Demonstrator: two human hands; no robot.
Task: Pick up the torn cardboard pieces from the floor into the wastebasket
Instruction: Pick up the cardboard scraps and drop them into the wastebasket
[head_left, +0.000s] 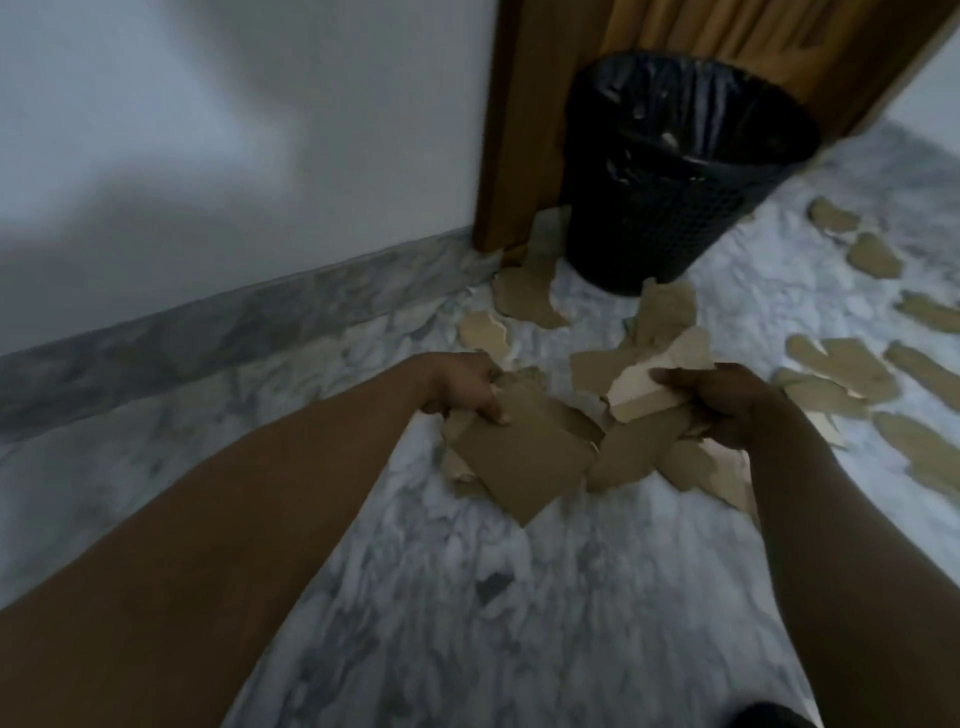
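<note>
While both bare forearms reached forward over the grey marble floor (519, 597), the left hand (462, 387) pinched a large brown cardboard piece (524, 462) at its upper left edge, thumb on the face, fingers hidden behind. The right hand (727, 405) gripped a pale cardboard piece (649, 387), thumb laid across it, with more brown scraps bunched under the palm; their number could not be told. The two held pieces sat just beside each other, between the hands. A black mesh wastebasket (649, 223) stood upright beyond the hands, lined with a black bag (675, 104), close against a wooden door frame (514, 130); a few pale bits showed inside the liner. Loose torn pieces lay on the floor: some left of the basket base (524, 299), one just before it (667, 312), and a wider scatter at right (841, 364). A white wall (234, 130) and marble skirting (234, 322) ran along the left. The frame was blurred.
</note>
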